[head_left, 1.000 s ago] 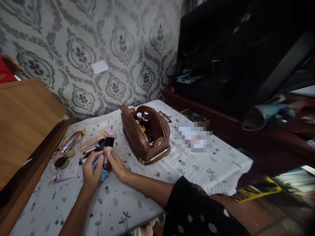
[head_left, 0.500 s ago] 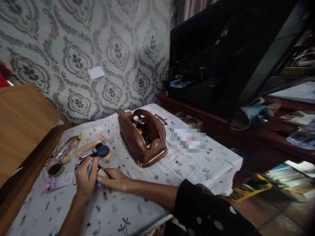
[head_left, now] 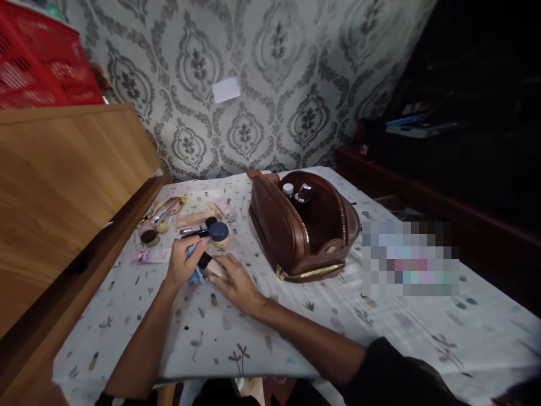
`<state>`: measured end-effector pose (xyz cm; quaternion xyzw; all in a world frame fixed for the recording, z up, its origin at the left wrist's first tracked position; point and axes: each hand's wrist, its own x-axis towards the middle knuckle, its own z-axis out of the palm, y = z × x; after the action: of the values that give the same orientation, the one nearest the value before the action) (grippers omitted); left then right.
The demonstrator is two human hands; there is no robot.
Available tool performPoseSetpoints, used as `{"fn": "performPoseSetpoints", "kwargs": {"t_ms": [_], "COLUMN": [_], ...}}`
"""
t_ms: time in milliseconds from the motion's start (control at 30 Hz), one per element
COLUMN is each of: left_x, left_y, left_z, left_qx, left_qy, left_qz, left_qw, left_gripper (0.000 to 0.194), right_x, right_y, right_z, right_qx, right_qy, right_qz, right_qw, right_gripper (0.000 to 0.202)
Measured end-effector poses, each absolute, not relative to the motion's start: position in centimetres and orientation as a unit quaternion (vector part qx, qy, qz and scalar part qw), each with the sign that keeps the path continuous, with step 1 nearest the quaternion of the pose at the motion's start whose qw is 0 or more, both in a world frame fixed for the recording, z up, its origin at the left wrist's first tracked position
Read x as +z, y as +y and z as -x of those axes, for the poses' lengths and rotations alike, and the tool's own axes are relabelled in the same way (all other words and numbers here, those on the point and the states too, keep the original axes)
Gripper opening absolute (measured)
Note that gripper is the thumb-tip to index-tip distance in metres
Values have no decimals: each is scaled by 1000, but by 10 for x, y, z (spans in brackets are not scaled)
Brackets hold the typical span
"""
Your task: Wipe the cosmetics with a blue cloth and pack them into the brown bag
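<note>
My left hand (head_left: pixel 182 262) is closed on a light blue cloth (head_left: pixel 195 275) above the patterned tablecloth. Tilted between my two hands is a small bottle of beige foundation (head_left: pixel 217 269) with a black cap. The fingers of my right hand (head_left: pixel 240 286) wrap its beige body, while the capped end meets the cloth. Just beyond my hands stands a jar (head_left: pixel 218 234) with a dark blue lid and beige contents. To the right sits a brown toiletry bag (head_left: pixel 274 231), unzipped at the top, with a white-capped bottle (head_left: pixel 288 189) and a silver-topped bottle (head_left: pixel 303 193) showing inside.
Brushes (head_left: pixel 163 210), a beige tube (head_left: pixel 194 218), a pink tube (head_left: pixel 223 208) and a pink-and-white packet (head_left: pixel 154 255) lie left of the bag. A blurred-out item (head_left: pixel 409 262) is on the right. Wooden furniture (head_left: pixel 76 169) borders the left, holding a red basket (head_left: pixel 51 62).
The view has turned left and down, so the red basket now shows. My right hand has shifted its grip, and the foundation bottle's beige body is more exposed. The bag has not visibly moved.
</note>
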<state>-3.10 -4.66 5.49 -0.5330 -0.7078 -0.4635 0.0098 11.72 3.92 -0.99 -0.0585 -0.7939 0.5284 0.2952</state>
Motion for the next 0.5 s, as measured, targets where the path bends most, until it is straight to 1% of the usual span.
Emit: {"fn": "performPoseSetpoints", "kwargs": {"t_ms": [100,200,267,333,433,500], "left_x": [58,57,54,49,41,37], "left_y": [-50,-51,-49,-46,-41,-39], "left_z": [35,40,40,36,25,18], "left_qx": [-496,-524,-553,-588,-618,-621], "left_qy": [-694,-684,-668,-651,-637,-639], "left_qz": [518,496,484,468,446,438], "left_qw": [-60,-110,-117,-109,-116,-121], "left_gripper": [46,45,41,38,37,36], "right_x": [-9,-4,0,5,9,6], "right_y": [41,41,41,43,45,46], "right_z": [-118,-117,-117,-118,-118,-117], "right_qx": [558,693,787,848,897,911], "right_qy": [-775,-684,-590,-504,-417,-390], "right_qz": [61,66,74,81,86,87], "right_qw": [289,217,165,141,119,102], "right_gripper": [28,39,49,54,56,58]}}
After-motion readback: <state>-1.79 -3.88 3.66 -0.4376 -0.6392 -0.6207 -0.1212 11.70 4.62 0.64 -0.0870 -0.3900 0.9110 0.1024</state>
